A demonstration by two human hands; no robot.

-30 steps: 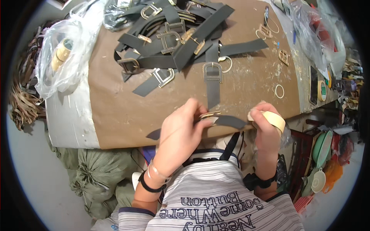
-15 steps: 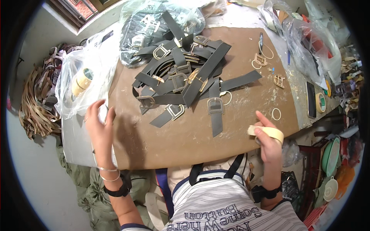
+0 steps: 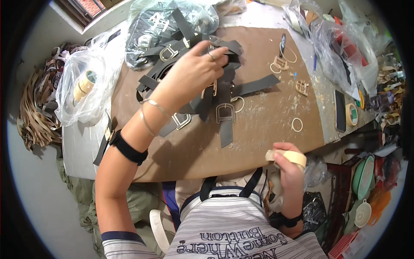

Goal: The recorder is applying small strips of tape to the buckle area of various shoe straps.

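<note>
Over the heap of black belts (image 3: 183,26) reaches my left hand (image 3: 196,71), its fingers apart and partly curved, hiding the middle of the pile. Whether a fingertip touches a strap I cannot see. Square metal buckles sit on the belts, among them a buckle (image 3: 225,113) on a strap at the heap's near side. In my right hand (image 3: 290,166), at the front right of the table, is a roll of cream masking tape (image 3: 297,158), its loose end sticking out to the left between thumb and fingers. A separate black belt (image 3: 103,144) lies at the table's left edge, partly behind my left forearm.
Clear plastic bags stand at the back (image 3: 148,21) and left (image 3: 75,103), the left one with tape rolls (image 3: 84,86). On the right lie loose buckles (image 3: 302,87), rubber bands (image 3: 297,125), a pen (image 3: 282,43), a phone (image 3: 340,110) and a tape roll (image 3: 352,114). Leather strips (image 3: 36,112) hang far left.
My left hand has swung from the table's left side over the belt heap, uncovering a belt at the left edge. The right hand still holds the tape, slightly left in the picture; the whole view has shifted.
</note>
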